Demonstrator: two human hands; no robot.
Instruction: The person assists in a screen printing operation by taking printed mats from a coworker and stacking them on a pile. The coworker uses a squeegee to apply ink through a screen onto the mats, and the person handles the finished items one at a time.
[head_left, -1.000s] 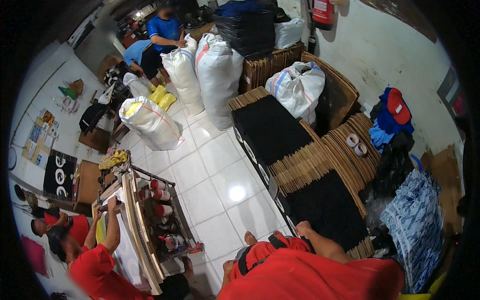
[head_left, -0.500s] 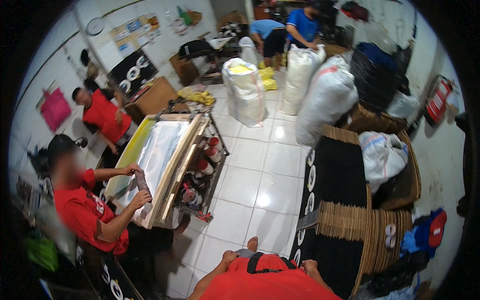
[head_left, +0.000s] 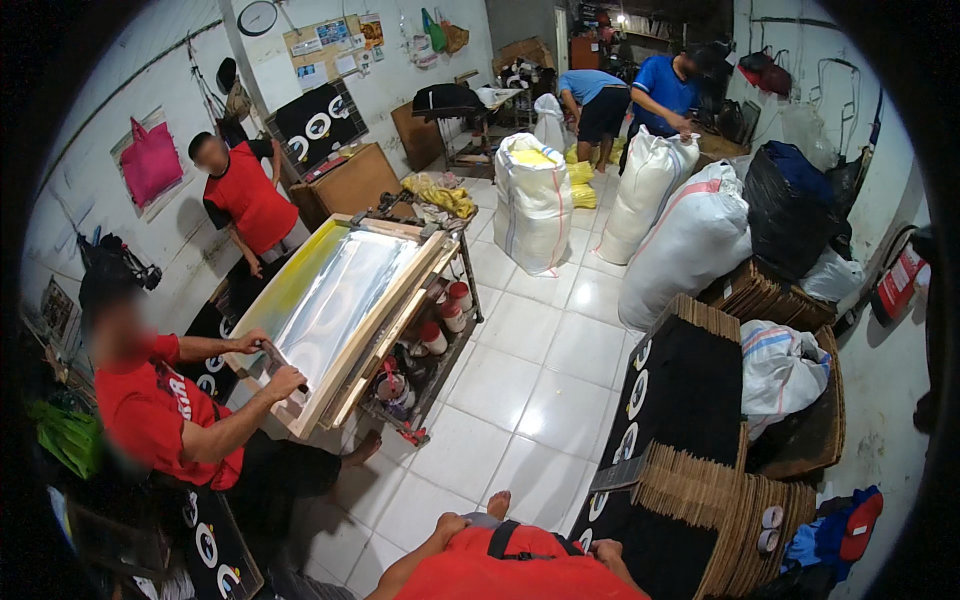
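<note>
My left hand (head_left: 452, 524) rests low by my lap, beside my red shirt (head_left: 510, 572) and a bit of grey cloth. On the other side of the shirt, my right hand (head_left: 606, 550) lies close to the black panels. The fingers of both hands are mostly hidden, and I see no object in either. To the left, a co-worker in red grips a squeegee (head_left: 272, 358) with both hands at the near end of a wood-framed printing screen (head_left: 350, 270). White ink streaks the mesh; its far left part is yellow-green.
Stacked black printed panels with cardboard edges (head_left: 690, 370) stand at my right. Large white sacks (head_left: 532, 215) sit ahead on the tiled floor (head_left: 490, 390). Ink bottles (head_left: 433, 337) fill the rack under the screen. Another person in red stands behind it; two in blue are farther back.
My view has tilted and turned, so the room sits lower and farther right. The co-worker still holds the squeegee at the screen's near end. My hands stay by my lap.
</note>
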